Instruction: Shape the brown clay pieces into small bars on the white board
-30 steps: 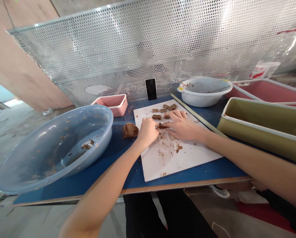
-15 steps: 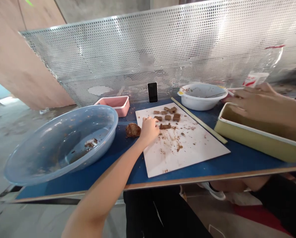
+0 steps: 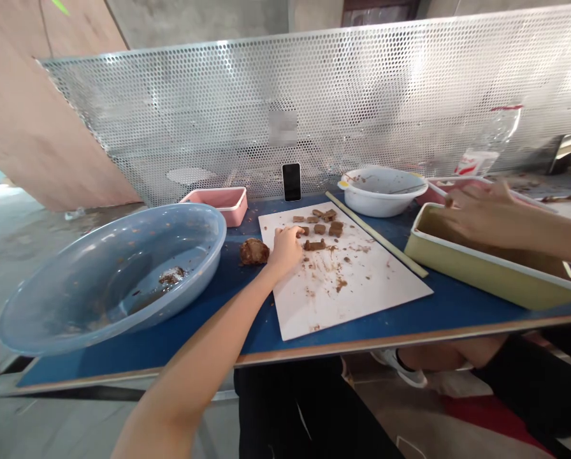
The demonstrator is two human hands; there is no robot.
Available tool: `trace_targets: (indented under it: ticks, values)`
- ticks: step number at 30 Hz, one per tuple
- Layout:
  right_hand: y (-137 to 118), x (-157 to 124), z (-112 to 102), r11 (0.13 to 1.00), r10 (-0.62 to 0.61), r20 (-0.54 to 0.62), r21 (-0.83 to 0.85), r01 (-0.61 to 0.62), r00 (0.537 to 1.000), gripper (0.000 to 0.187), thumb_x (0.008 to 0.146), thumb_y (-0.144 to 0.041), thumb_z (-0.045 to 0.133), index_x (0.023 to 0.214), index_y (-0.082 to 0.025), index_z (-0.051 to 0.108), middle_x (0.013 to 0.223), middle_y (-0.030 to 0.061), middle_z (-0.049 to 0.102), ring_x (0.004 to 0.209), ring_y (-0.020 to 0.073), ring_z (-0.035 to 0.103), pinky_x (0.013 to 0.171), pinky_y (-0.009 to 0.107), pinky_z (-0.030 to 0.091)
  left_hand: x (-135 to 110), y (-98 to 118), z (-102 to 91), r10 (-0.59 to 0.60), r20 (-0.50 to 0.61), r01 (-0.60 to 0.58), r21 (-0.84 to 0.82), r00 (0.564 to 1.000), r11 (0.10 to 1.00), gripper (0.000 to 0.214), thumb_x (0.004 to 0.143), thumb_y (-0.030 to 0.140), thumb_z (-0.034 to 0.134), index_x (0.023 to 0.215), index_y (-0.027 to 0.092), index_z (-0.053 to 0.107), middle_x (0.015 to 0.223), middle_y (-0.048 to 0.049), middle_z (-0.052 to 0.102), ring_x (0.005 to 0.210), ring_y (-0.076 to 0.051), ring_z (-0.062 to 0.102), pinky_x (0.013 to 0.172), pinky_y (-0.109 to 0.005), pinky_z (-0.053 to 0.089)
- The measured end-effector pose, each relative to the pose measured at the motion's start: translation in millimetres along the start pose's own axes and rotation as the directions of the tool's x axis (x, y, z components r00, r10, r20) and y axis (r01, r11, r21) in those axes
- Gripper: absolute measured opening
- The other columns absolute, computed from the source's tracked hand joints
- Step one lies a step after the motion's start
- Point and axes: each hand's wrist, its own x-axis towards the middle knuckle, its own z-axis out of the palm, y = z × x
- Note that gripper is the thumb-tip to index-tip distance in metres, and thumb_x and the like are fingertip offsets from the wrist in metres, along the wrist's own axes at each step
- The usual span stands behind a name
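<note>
My left hand (image 3: 286,248) rests over the left part of a white board (image 3: 362,299), its fingers bent and drawn together. The fingertips cover the left end of a small brown clay piece (image 3: 306,230). Just in front lies a longer notched clay piece (image 3: 314,245). Several short clay blocks (image 3: 336,229) are set out behind and to the right. A rough brown clay lump (image 3: 254,252) sits on the blue table, left of my wrist. My right hand is out of view.
A big blue basin (image 3: 190,306) stands left, a pink tray (image 3: 238,213) behind it. A pale stick (image 3: 376,236) lies along the board's right edge. Farther right are a white bowl (image 3: 381,204) and a yellow-green tub (image 3: 481,274), with another person's hand (image 3: 481,210) above it.
My left fingertips have come over the end of the small clay piece. The other person's hand has shifted lower over the tub, and the view has moved slightly.
</note>
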Motion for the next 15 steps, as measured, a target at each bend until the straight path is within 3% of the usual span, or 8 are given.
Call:
trace_targets:
  ticks: [2,4,6,8,11,13,15]
  values:
    - [-16.5,10.7,-2.5,0.977,-0.191,0.058,-0.082,0.195,0.980,0.054,0.119,-0.037,0.042,0.126,-0.014,0.091,0.128,0.0333,0.077,0.113,0.0338,0.066,0.085,0.062,0.033,0.0,1.1,-2.0,-0.007,0.017,0.007,-0.007,1.000,1.000,0.067,0.081,-0.013,0.051,0.135,0.014,0.079,0.115,-0.0133,0.084,0.124,-0.033,0.065,0.114,-0.045,0.053]
    - [-42.7,18.5,-4.9,0.908,-0.370,0.006,-0.209,0.363,0.929,0.047,0.114,-0.029,0.050,0.147,-0.017,0.081,0.142,0.0305,0.074,0.120,0.0372,0.063,0.091,0.061,0.038,-0.4,2.5,-4.0,-0.003,0.024,0.003,-0.002,1.000,1.000,0.070,0.078,-0.013,0.053,0.139,0.013,0.076,0.117,-0.0139,0.083,0.128,-0.034,0.063,0.116,-0.045,0.053]
    - [-76.6,23.7,-4.3,0.783,-0.583,-0.052,-0.302,0.544,0.810,0.053,0.108,-0.017,0.056,0.158,-0.023,0.072,0.145,0.0219,0.075,0.119,0.0339,0.063,0.092,0.053,0.044,-1.1,3.3,-5.2,-0.015,0.033,0.015,-0.007,0.999,1.000,0.071,0.078,-0.013,0.052,0.141,0.012,0.074,0.124,-0.0148,0.082,0.131,-0.034,0.061,0.118,-0.045,0.052]
    - [-112.6,27.9,1.4,0.646,-0.754,-0.137,-0.332,0.688,0.642,0.061,0.106,-0.012,0.059,0.166,-0.024,0.064,0.143,0.0154,0.077,0.123,0.0303,0.063,0.096,0.047,0.047,-2.1,3.2,-5.2,-0.040,0.051,0.042,-0.038,0.998,0.998,0.073,0.078,-0.013,0.052,0.143,0.014,0.072,0.128,-0.0141,0.081,0.133,-0.034,0.061,0.119,-0.045,0.052]
    - [-157.1,34.8,18.6,0.551,-0.834,-0.218,-0.303,0.778,0.506,0.061,0.108,-0.018,0.061,0.169,-0.019,0.058,0.148,0.0130,0.075,0.133,0.0294,0.060,0.105,0.046,0.049,-3.4,3.1,-4.1,-0.072,0.086,0.078,-0.079,0.994,0.994,0.075,0.078,-0.013,0.052,0.145,0.017,0.070,0.126,-0.0126,0.081,0.137,-0.032,0.062,0.119,-0.043,0.052]
    - [-176.7,39.3,32.4,0.515,-0.854,-0.241,-0.267,0.815,0.461,0.063,0.108,-0.017,0.061,0.171,-0.017,0.055,0.153,0.0138,0.073,0.139,0.0305,0.057,0.109,0.047,0.049,-4.1,4.2,-3.6,-0.090,0.099,0.097,-0.065,0.991,0.993,0.072,0.080,-0.011,0.054,0.145,0.016,0.070,0.126,-0.0137,0.081,0.137,-0.031,0.062,0.119,-0.042,0.052]
    - [-189.4,42.6,44.9,0.503,-0.853,-0.271,-0.205,0.839,0.446,0.069,0.106,-0.013,0.060,0.174,-0.020,0.050,0.155,0.0124,0.072,0.142,0.0303,0.057,0.110,0.048,0.050,-4.6,6.5,-3.5,-0.110,0.090,0.112,-0.018,0.990,0.994,0.066,0.083,-0.008,0.059,0.143,0.015,0.071,0.128,-0.0150,0.082,0.138,-0.034,0.062,0.119,-0.045,0.051]
